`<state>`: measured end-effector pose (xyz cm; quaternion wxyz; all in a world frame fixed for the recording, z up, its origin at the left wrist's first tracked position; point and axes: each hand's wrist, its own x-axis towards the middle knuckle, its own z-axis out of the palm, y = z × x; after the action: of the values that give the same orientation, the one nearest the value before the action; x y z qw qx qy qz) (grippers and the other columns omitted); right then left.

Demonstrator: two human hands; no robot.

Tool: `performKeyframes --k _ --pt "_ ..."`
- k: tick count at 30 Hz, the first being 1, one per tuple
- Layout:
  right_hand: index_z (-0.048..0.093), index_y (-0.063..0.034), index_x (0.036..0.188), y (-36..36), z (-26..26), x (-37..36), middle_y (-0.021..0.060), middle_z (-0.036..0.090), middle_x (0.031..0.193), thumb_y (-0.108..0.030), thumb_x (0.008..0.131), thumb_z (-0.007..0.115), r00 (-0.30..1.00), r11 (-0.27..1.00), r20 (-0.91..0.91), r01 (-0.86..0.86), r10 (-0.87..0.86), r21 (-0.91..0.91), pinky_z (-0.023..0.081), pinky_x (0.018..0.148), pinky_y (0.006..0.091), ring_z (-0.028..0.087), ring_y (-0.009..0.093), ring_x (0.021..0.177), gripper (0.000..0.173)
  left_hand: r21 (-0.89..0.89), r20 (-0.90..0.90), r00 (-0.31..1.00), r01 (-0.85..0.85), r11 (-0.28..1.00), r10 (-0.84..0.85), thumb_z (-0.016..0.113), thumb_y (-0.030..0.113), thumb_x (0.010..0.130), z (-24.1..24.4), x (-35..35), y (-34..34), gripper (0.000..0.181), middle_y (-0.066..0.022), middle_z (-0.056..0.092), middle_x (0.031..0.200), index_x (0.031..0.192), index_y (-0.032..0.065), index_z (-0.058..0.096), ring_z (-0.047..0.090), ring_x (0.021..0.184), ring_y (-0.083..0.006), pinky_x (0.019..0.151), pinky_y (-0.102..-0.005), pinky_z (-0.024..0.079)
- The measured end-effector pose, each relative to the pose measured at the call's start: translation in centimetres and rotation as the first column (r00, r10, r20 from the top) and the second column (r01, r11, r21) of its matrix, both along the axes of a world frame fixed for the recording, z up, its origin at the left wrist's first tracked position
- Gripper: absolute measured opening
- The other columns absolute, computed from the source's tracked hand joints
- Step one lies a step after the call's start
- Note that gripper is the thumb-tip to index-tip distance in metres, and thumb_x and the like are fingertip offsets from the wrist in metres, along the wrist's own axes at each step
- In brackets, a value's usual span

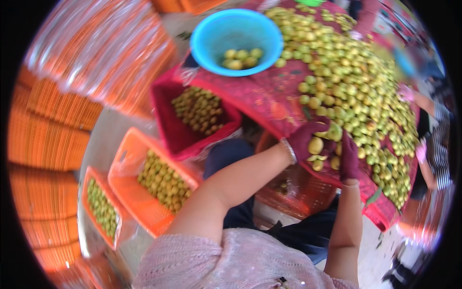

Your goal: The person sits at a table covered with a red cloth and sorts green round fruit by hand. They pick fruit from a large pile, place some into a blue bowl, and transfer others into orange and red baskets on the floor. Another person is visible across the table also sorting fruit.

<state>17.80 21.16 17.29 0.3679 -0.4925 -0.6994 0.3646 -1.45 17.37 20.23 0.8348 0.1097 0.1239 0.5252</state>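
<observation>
My left hand, in a dark maroon glove, reaches over the near edge of a red patterned cloth. Its fingers curl toward a greener fruit that sits between both hands. My right hand, gloved alike, is beside the same fruit with its fingers pointing away from me. A yellow fruit and a few others lie in the gap between the gloves. Blur and overlap hide whether either hand grips a fruit. Beyond them spreads a large pile of yellow-green round fruits.
A blue plastic basin holding several fruits stands at the far left of the cloth. Left are a red-lined bin and two orange crates with fruit, plus stacked orange crates. Other people's gloved hands work at the right.
</observation>
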Motion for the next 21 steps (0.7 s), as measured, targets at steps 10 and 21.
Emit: performKeyframes --k 10,21 --pt "0.055 -0.0041 0.107 -4.6 4.0 -2.2 0.0042 0.057 0.079 -0.039 0.101 0.036 0.754 0.771 -0.65 -0.467 0.091 -0.434 0.045 0.057 0.0266 0.052 0.014 0.063 0.04 0.13 0.429 0.883 -0.271 0.954 0.192 0.052 0.023 0.087 3.6 -9.5 -13.6 0.059 -0.0199 0.046 0.134 0.143 0.0175 0.034 0.063 0.101 -0.0354 0.06 -0.0391 0.056" --pt "0.056 -0.007 0.108 -4.5 0.2 -1.6 0.0036 0.059 0.094 -0.031 0.099 0.045 0.764 0.733 -0.643 -0.468 0.054 -0.494 0.047 0.057 0.0263 0.055 0.015 0.068 0.028 -0.458 -0.596 0.573 -0.818 0.348 0.563 0.052 0.017 0.085 -9.0 -26.3 -43.8 0.046 -0.0129 0.057 0.113 0.131 0.0122 0.048 0.061 0.093 -0.022 0.057 -0.0304 0.051"
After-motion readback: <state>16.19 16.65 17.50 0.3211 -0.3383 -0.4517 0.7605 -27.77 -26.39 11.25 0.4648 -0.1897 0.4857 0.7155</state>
